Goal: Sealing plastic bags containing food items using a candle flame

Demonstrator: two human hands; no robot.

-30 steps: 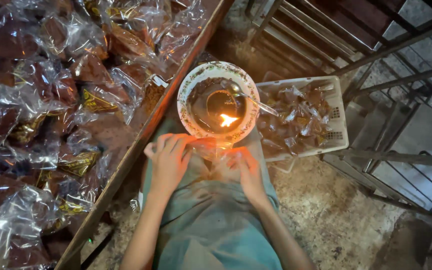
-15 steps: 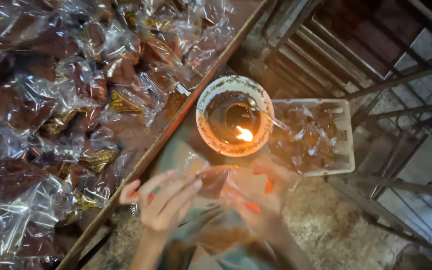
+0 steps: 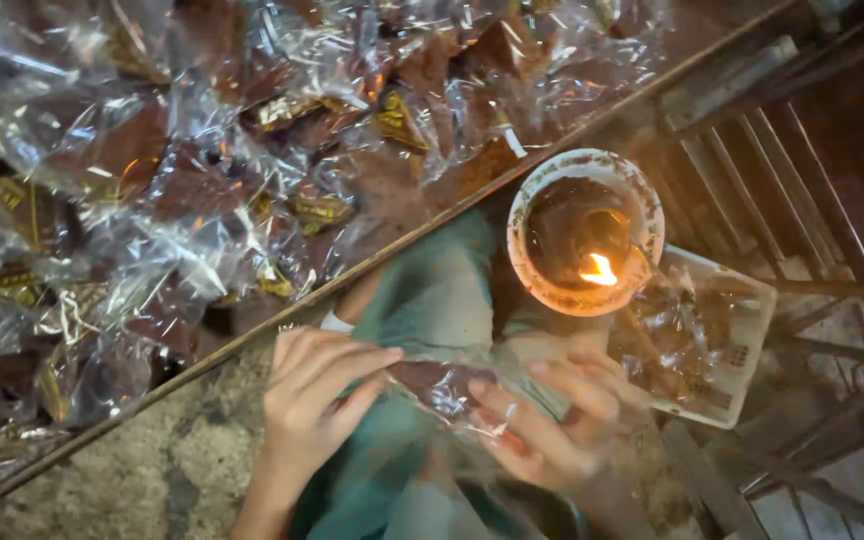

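Both hands hold one small clear plastic packet with a dark brown piece inside, over my lap in teal cloth. My left hand pinches its left end with fingers stretched along the top. My right hand, blurred, grips its right end from below. Just beyond the hands stands a round white bowl with a small open flame burning in it.
A large pile of clear packets with brown pieces fills a wooden-edged tray at left. A white plastic basket with more packets sits right of the bowl. Metal bars stand at right. Rough concrete floor lies below.
The hands came back from the flame bowl toward my lap with the packet and now hold it lower. The view has shifted left and down.
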